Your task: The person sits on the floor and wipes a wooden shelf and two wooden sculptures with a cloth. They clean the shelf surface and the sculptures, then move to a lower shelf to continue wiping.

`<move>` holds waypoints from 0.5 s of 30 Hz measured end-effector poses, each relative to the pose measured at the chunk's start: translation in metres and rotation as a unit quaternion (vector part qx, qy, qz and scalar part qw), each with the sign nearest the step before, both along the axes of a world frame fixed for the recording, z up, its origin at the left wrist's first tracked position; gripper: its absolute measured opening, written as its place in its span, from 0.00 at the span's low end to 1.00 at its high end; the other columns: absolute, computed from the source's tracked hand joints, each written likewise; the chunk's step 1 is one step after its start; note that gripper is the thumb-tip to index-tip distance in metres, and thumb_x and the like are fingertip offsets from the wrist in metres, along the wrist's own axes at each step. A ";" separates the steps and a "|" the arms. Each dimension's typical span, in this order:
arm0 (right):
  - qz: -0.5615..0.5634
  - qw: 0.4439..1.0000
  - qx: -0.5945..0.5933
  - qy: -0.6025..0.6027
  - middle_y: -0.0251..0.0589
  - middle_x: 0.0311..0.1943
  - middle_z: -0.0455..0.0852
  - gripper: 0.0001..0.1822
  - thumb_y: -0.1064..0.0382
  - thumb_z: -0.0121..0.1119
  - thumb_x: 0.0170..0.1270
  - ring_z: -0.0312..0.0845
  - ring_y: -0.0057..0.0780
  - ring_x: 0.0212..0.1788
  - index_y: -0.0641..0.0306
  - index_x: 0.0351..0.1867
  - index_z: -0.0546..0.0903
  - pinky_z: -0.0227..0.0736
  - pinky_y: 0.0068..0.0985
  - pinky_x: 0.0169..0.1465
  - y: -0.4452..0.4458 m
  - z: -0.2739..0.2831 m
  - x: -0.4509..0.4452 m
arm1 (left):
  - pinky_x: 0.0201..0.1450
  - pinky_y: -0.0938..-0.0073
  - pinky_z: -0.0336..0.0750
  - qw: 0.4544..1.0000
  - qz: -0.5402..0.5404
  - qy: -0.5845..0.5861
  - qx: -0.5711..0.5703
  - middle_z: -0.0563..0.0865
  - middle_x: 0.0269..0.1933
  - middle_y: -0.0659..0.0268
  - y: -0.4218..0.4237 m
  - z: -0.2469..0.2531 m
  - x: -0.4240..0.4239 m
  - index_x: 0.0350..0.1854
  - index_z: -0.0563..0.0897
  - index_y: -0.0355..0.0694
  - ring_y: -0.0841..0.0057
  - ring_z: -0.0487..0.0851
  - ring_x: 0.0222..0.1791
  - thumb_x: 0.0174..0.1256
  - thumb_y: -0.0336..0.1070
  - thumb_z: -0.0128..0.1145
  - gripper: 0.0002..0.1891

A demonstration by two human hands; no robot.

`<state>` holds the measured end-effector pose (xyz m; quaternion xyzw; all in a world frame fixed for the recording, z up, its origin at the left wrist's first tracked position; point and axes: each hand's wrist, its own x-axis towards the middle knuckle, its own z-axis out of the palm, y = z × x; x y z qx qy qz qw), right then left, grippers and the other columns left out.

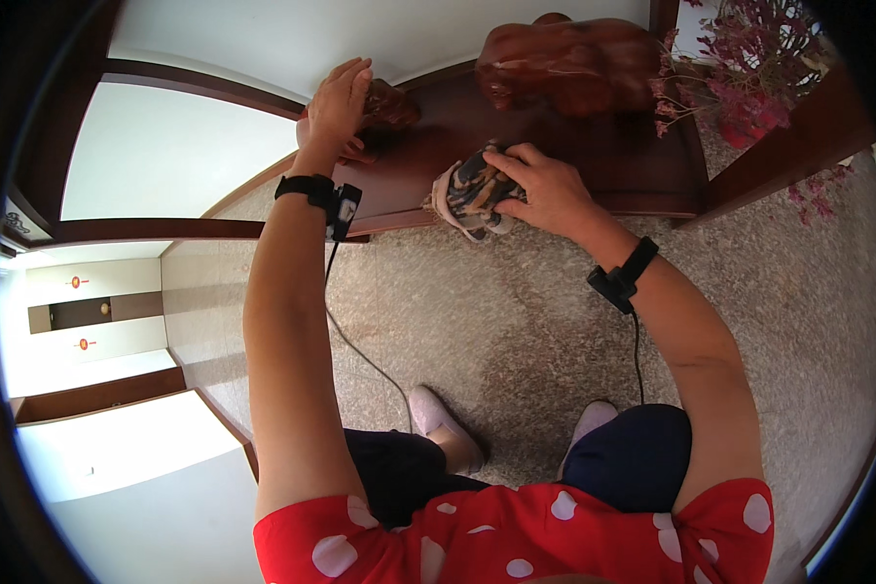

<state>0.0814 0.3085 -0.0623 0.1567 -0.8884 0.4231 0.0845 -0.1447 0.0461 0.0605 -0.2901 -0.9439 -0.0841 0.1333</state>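
My left hand (342, 102) rests on or against a small glossy reddish-brown carved figure (390, 106) at the left end of a dark wooden shelf (445, 131). The hand hides much of that figure, so its grip cannot be told. My right hand (540, 186) is closed around a bunched, patterned cloth (474, 190) at the shelf's front edge, its thumb and fingers pressing into the fabric. Behind the right hand, a larger reddish-brown carved figure (573, 66) stands on the shelf against the pale wall.
Dried pink-red flowers (752, 95) spread at the upper right beside a dark wooden post (796, 146). A dark wooden frame (153, 231) stands to the left. Black cables (365, 354) hang from both wristbands above the speckled stone floor (525, 314).
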 end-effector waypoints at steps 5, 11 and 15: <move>-0.003 1.000 0.005 0.017 0.39 0.58 0.78 0.41 0.54 0.78 0.56 0.84 0.42 0.53 0.49 0.72 0.75 0.83 0.37 0.55 -0.005 -0.001 0.000 | 0.69 0.58 0.71 0.995 0.047 -0.088 0.002 0.80 0.68 0.60 -0.007 0.006 -0.015 0.65 0.83 0.55 0.59 0.78 0.67 0.80 0.59 0.43 0.25; -0.010 0.999 0.024 0.022 0.38 0.57 0.78 0.41 0.53 0.78 0.56 0.84 0.41 0.53 0.48 0.73 0.74 0.83 0.36 0.54 -0.002 0.000 -0.001 | 0.73 0.55 0.67 0.954 0.050 0.131 -0.266 0.80 0.69 0.58 0.027 0.010 0.016 0.68 0.80 0.55 0.53 0.74 0.71 0.81 0.58 0.43 0.24; -0.009 0.999 0.008 0.029 0.39 0.58 0.78 0.41 0.53 0.78 0.56 0.84 0.43 0.53 0.48 0.73 0.74 0.83 0.37 0.54 -0.005 -0.002 0.001 | 0.75 0.55 0.65 0.978 -0.125 0.155 -0.061 0.79 0.70 0.55 0.051 -0.001 0.028 0.69 0.78 0.47 0.52 0.71 0.73 0.78 0.56 0.49 0.26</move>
